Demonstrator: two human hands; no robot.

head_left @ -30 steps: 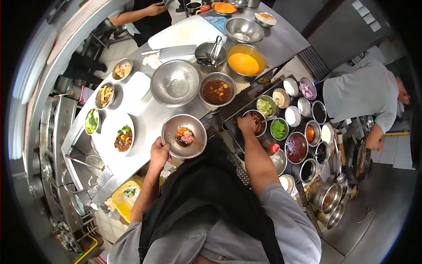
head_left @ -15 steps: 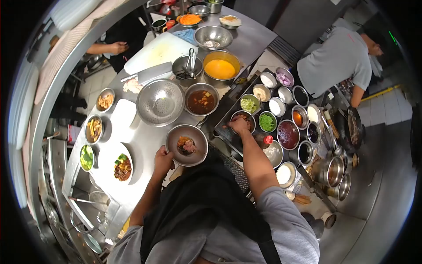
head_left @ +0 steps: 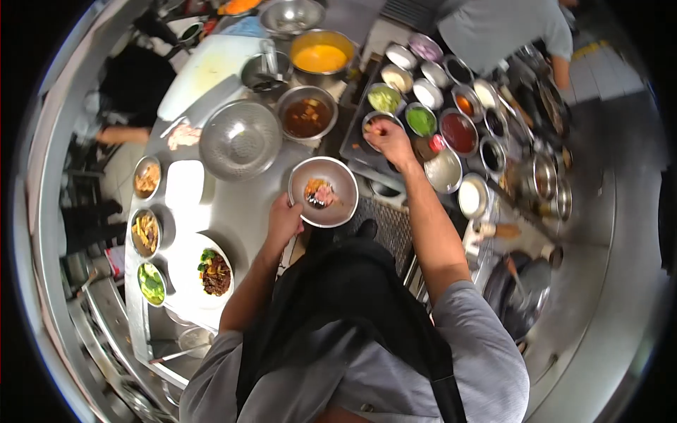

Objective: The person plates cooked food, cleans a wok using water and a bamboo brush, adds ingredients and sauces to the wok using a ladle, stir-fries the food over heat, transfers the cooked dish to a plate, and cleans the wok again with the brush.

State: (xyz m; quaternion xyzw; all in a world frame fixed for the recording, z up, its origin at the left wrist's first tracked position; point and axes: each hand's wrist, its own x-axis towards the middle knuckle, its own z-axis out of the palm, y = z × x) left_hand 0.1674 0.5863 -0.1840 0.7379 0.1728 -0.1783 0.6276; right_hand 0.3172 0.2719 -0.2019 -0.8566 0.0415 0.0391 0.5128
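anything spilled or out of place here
A small pale heap lies loose on the steel counter near the cutting board, odd because other food sits in bowls. What it is, I can't tell. The held bowl shows no spill.

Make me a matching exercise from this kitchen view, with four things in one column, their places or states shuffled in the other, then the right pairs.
Column one
1. Left hand
2. Right hand
3. White plate
4. Deep pot

Column two
A. Filled with something orange
B. At a small round container, next to one with bright green contents
C. Gripping the rim of a metal bowl
D. Bearing dark brown food with green pieces

Right pairs: 1-C, 2-B, 3-D, 4-A
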